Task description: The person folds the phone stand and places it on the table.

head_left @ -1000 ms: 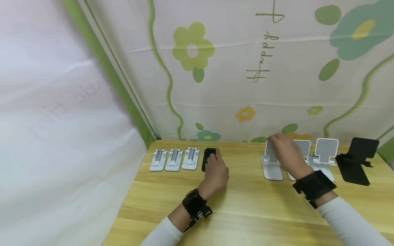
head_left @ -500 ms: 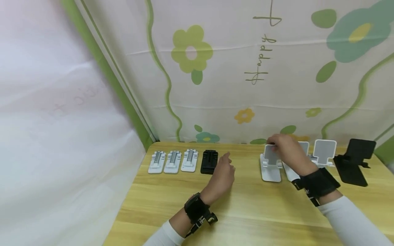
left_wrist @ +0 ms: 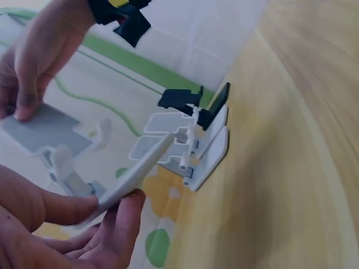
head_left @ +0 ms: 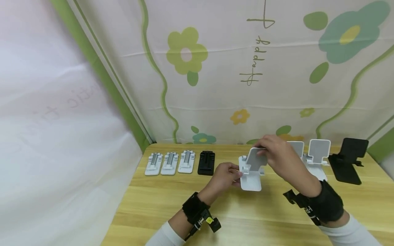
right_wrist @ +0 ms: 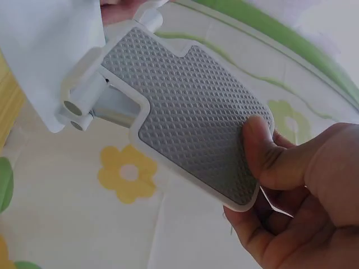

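Observation:
Both hands hold one white phone stand [head_left: 251, 182], unfolded and lifted off the table. My left hand [head_left: 224, 177] pinches the edge of its base plate [left_wrist: 140, 174] between thumb and fingers. At the top, my right hand [head_left: 281, 155] grips the grey-padded upper plate [right_wrist: 185, 106], thumb on the textured pad and fingers behind it. The plate stands tilted up from the base on its hinged arm. Right of the hands are two more unfolded white stands [head_left: 318, 152], one partly hidden by the right hand, and an unfolded black stand [head_left: 344, 169].
Three folded white stands [head_left: 168, 164] and a folded black stand [head_left: 206, 163] lie in a row on the wooden table [head_left: 160, 212], at its back left. A flower-printed curtain [head_left: 215, 85] hangs just behind the table's rear edge.
The left hand has left the black folded stand and moved right to take hold of the white stand's base. The right hand has brought that stand up and leftward from the right-hand row.

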`<action>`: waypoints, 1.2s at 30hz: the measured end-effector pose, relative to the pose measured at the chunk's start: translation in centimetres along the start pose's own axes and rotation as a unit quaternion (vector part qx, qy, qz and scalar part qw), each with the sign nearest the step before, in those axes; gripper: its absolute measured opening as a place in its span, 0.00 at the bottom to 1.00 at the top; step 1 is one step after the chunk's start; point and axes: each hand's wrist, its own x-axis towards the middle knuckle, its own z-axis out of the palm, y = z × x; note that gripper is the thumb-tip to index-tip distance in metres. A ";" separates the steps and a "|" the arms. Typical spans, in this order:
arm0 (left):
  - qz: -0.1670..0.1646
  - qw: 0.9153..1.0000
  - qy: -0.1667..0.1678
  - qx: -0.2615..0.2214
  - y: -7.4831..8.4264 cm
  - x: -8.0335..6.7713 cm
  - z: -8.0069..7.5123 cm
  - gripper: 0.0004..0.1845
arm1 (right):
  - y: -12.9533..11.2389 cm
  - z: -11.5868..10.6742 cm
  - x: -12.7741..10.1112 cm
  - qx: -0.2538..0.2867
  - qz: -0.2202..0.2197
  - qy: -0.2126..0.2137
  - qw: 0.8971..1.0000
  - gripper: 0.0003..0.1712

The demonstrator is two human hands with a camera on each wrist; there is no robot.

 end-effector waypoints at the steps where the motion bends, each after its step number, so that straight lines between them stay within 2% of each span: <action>1: 0.001 1.000 0.004 0.006 -0.1 0.0 0.0 0.12 | -0.2 0.1 -0.1 0.000 -0.003 0.003 1.000 0.13; 7: 0.013 0.999 0.022 0.027 -0.8 -0.1 0.1 0.09 | -0.9 0.9 -0.6 0.012 -0.025 0.000 1.000 0.13; 10: 0.009 0.999 0.025 0.025 -0.9 -0.2 -0.2 0.09 | -0.7 1.1 -0.9 0.049 -0.005 -0.005 0.999 0.17; 12: 0.004 1.000 0.015 0.010 -0.7 -0.4 -0.4 0.11 | -0.4 1.2 -1.1 0.088 0.026 -0.020 0.996 0.24; 14: -0.003 1.000 -0.002 -0.011 -0.3 -0.7 -0.6 0.12 | -0.1 1.2 -1.3 0.145 0.067 -0.046 0.986 0.33; 16: -0.007 0.999 -0.022 -0.037 0.3 -1.0 -0.8 0.14 | 0.2 1.2 -1.6 0.206 0.105 -0.074 0.970 0.35; 19: -0.013 0.997 -0.041 -0.058 1.1 -1.5 -1.0 0.15 | 0.4 1.4 -1.8 0.273 0.138 -0.091 0.948 0.30; 21: -0.011 0.997 -0.045 -0.057 1.6 -1.7 -1.2 0.15 | 0.5 1.5 -1.9 0.290 0.140 -0.085 0.943 0.25; 28: -0.012 0.998 -0.040 -0.044 1.8 -1.9 -1.5 0.14 | 0.0 1.8 -1.9 0.288 0.144 -0.053 0.945 0.21; 36: -0.013 0.998 -0.039 -0.040 1.7 -1.7 -1.8 0.13 | -0.3 2.2 -2.0 0.275 0.159 -0.049 0.947 0.22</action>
